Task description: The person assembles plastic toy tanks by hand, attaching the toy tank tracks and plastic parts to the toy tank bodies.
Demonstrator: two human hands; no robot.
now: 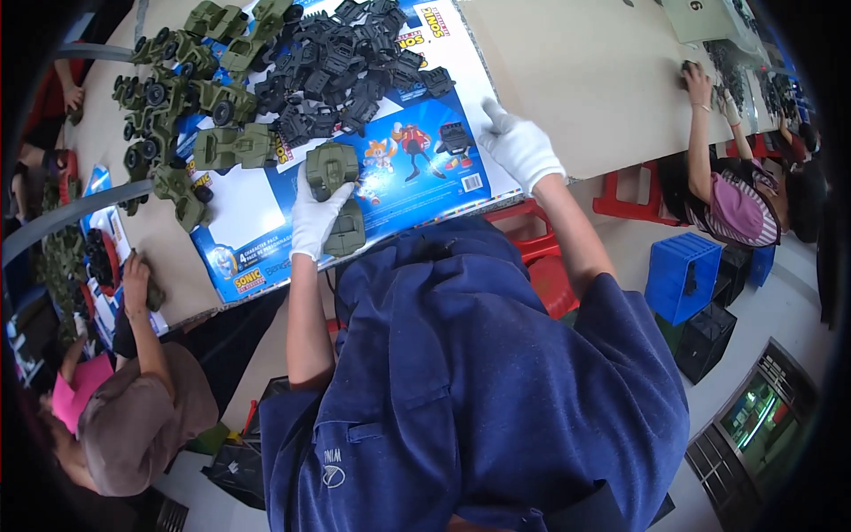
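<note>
My left hand (315, 220), in a white glove, is closed around a dark green toy vehicle body (333, 165) at the near edge of the table. The lower end of that green piece (347, 233) shows below my fingers; whether it is one part or two I cannot tell. To the right, my gloved right hand (523, 149) is over the edge of the printed sheet, fingers apart, with nothing visible in it. Close to its left lies a single black plastic part (456, 138). Another green vehicle body (235, 146) rests left of my left hand.
Blue printed sheets (381, 191) cover the table. A heap of black plastic parts (332, 71) sits beyond my left hand, beside piled green toy vehicles (160, 111) with black wheels. Co-workers sit left and right. A red stool (550, 284) and a blue crate (681, 279) stand on the right.
</note>
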